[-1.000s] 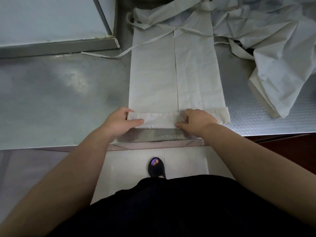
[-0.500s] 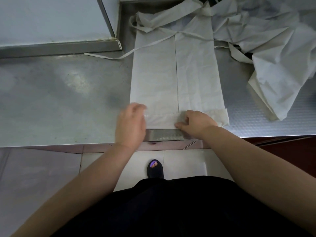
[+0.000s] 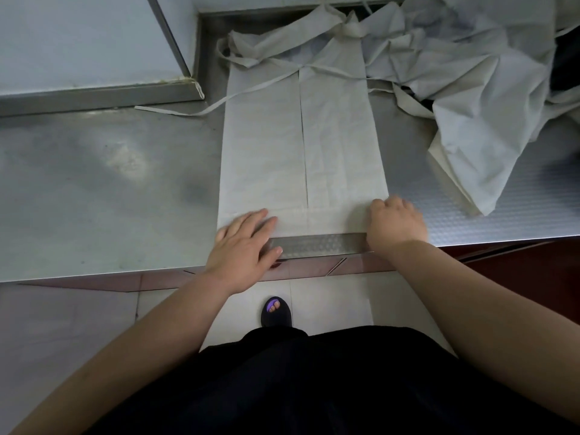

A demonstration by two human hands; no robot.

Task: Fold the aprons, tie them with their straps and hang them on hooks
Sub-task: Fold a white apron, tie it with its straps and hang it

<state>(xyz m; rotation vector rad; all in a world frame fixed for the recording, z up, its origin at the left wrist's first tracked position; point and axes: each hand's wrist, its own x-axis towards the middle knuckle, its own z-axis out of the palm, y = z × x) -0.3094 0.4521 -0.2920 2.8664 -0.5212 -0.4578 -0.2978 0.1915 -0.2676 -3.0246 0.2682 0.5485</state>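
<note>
Stretched lengthwise on a dull grey stainless-steel table [image 3: 94, 189], running away from the near edge: a pale off-white cloth apron [image 3: 266, 152], folded into a long narrow strip, with a straight line down the middle where two flaps meet. Turned up at the near end into a shallow band, just short of the table's embossed front lip.

Pressed palm down on the left corner of that band, the left hand [image 3: 243, 246], with fingers straight and slightly spread over the cloth, thumb out along the embossed lip, nothing gripped.

At the right corner of the same band, the right hand [image 3: 395, 222], knuckles up, fingers curled under and covering the corner (fingertips hidden, so no telling whether cloth is pinched beneath). Wrist over the table edge.

Between the two hands, the middle stretch of the band, uncovered and flat. Beyond both hands, the rest of the strip, well clear of either.

Trailing from the far end of the strip, leftward across the bare metal: a thin off-white fabric strap [image 3: 238, 95], loose end close to a raised grey metal ledge [image 3: 94, 95] at the back left.

To the right of the strip's far end and touching it, a crumpled heap of more off-white aprons [image 3: 470, 89], sagging toward the front over the table's textured right part.

Below the table edge: pale floor tiles [image 3: 329, 302], a foot in a black open-toed sandal [image 3: 276, 312], and a black garment [image 3: 314, 387] across the bottom.
</note>
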